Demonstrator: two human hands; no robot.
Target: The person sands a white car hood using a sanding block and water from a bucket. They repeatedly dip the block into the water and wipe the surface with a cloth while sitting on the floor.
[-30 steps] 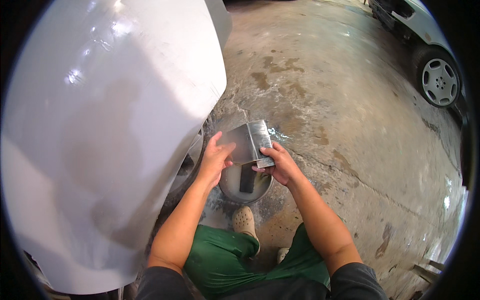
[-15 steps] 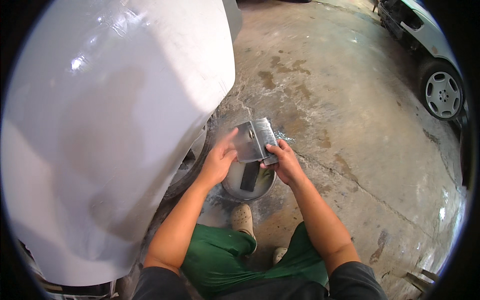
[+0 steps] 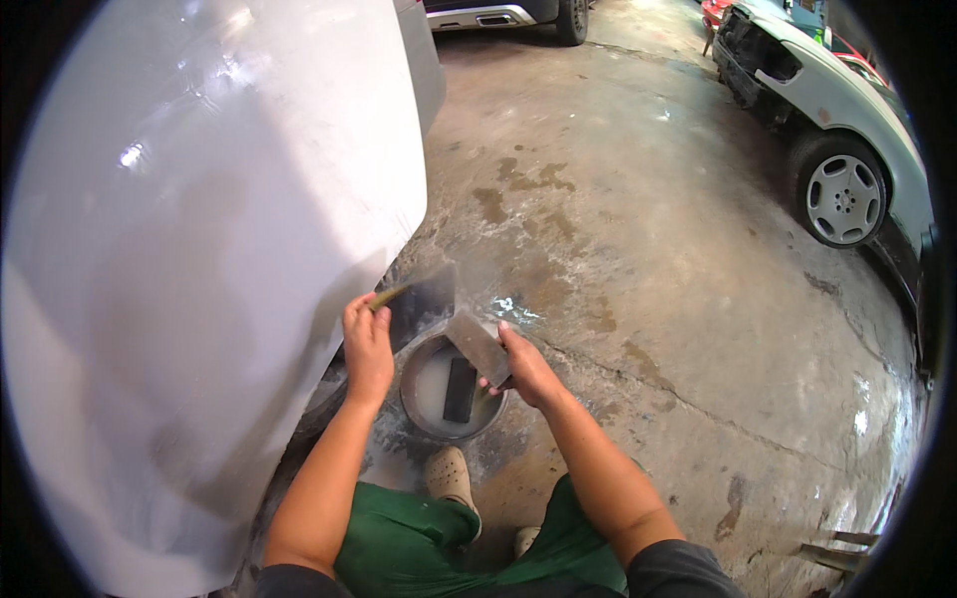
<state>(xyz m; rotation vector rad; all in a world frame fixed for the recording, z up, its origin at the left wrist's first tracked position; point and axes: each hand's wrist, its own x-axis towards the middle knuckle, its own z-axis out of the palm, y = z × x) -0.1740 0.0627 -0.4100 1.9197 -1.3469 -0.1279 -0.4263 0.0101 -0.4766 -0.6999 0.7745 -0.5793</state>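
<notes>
My left hand (image 3: 367,349) pinches one edge of a dark sheet of sandpaper (image 3: 431,294), which is blurred by motion and shows a yellowish edge near my fingers. In my right hand (image 3: 530,371) is a flat grey sanding block (image 3: 480,347), gripped at its near end with the thumb on top. The block hangs over the right part of a round bucket (image 3: 407,401) of cloudy water. A black rectangular block (image 3: 460,391) lies in that bucket. Sheet and block are apart, the sheet to the upper left.
A large whitish-grey car panel (image 3: 229,299) fills the left side, close to my left hand. Wet, cracked concrete floor (image 3: 638,259) stretches to the right. A partly stripped white car (image 3: 845,194) stands at the far right, a dark car (image 3: 488,14) at the back. My beige clog (image 3: 451,478) is near the bucket.
The sandpaper sheet has come away from the sanding block. My left hand has drawn it left, while my right hand has moved slightly down and left with the block. The view has shifted.
</notes>
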